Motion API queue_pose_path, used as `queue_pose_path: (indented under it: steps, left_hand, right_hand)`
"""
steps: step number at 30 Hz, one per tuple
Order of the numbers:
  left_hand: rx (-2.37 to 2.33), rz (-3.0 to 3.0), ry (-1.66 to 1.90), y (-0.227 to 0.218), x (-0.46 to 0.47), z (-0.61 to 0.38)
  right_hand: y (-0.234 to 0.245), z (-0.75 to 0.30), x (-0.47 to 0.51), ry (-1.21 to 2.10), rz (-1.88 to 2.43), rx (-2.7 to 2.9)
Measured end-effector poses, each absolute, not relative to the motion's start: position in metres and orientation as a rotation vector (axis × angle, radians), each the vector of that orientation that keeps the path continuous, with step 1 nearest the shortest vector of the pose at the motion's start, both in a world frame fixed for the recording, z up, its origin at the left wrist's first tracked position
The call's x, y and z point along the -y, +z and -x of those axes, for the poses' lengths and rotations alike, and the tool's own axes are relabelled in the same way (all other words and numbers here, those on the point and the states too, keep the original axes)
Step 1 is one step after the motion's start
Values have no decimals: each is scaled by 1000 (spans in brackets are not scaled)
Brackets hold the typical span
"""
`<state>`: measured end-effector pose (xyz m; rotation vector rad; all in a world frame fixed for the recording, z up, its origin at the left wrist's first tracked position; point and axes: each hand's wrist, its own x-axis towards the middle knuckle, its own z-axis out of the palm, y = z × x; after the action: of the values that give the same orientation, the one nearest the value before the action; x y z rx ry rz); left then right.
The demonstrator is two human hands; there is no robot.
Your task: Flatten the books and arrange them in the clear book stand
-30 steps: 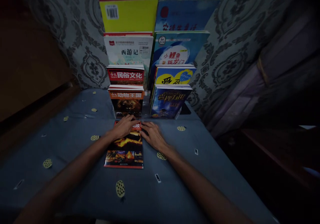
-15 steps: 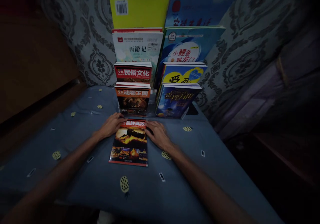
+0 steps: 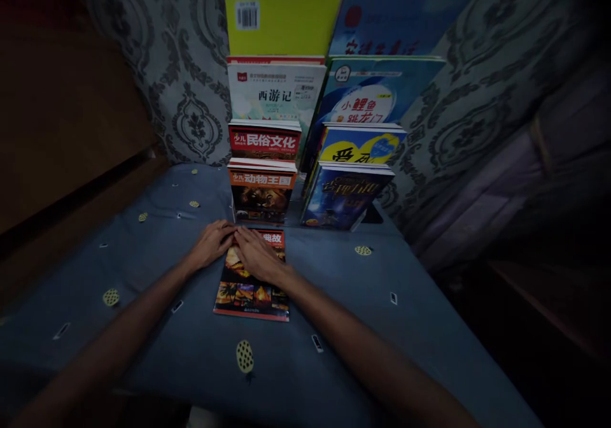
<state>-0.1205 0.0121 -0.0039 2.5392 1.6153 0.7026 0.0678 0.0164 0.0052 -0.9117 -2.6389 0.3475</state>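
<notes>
A thin paperback book [image 3: 252, 295] lies flat on the cloth, with a red title strip, a golden night scene and a row of small pictures on its cover. My right hand [image 3: 260, 256] rests palm down across the book's upper part, fingers stretched toward its top left corner and covering much of the title. At that same corner lies my left hand [image 3: 212, 244], its fingers extended and meeting the right fingertips. Just behind the book stands an orange-topped lion-cover book [image 3: 262, 192] in a tiered row.
Behind stand a red-topped book [image 3: 265, 141], a pale book [image 3: 274, 90] and a yellow one [image 3: 286, 23]. On the right are a dark blue book [image 3: 341, 195] and several blue ones. A patterned blue cloth [image 3: 334, 300] covers the surface; a brown wooden panel [image 3: 71, 122] rises left.
My right hand has moved left from the book's right edge, across its cover to the top left corner. My left hand stays by that corner. The view has shifted slightly.
</notes>
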Motion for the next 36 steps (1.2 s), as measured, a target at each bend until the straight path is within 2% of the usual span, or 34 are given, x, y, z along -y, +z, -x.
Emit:
queue_pose_path:
  steps: [7,13,19,25,36]
  left_hand:
    - [-1636,-2527,679,-5,-14,121]
    - [-1586,-2541,701,-6,-16,126]
    - [-1455,-2493,720,-7,-24,135]
    - [-1402,-2501,727,-5,-25,137]
    - [-1434,-2496,699,-6,-25,137]
  right_hand:
    - [-11,-119,-33,349,1081,2532]
    - [-15,-163,-37,403,1059,2493]
    - [0,-137,-29,233,1109,2574]
    - [15,-81,-28,141,915,2662]
    - [16,-95,13,360,634,2663]
